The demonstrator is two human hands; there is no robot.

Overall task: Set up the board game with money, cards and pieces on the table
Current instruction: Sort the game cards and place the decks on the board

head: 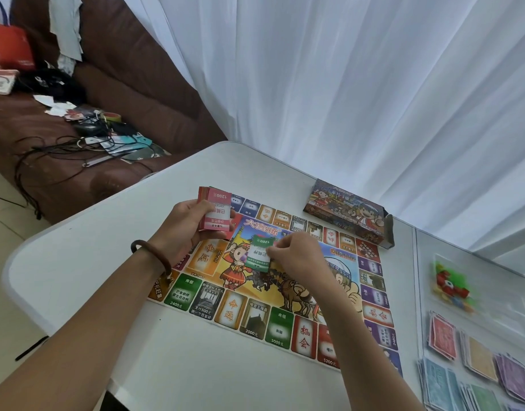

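The colourful game board [255, 318] lies flat on the white table [86, 262]. My left hand [184, 226] grips a stack of red-and-white property cards [215, 213] above the board's far left corner. My right hand [296, 256] pinches a single green-and-white card [258, 253] over the board's middle. Stacks of paper money [474, 369] in pink, tan, purple, blue and green lie at the right. A clear bag of red and green pieces [451, 283] sits beyond the money.
The opened game box [347, 215] lies past the board's far edge, near white curtains [344, 84]. A brown sofa [121, 84] with cables, bags and clutter stands at the left. A seam [418, 292] divides the table from a second tabletop at the right.
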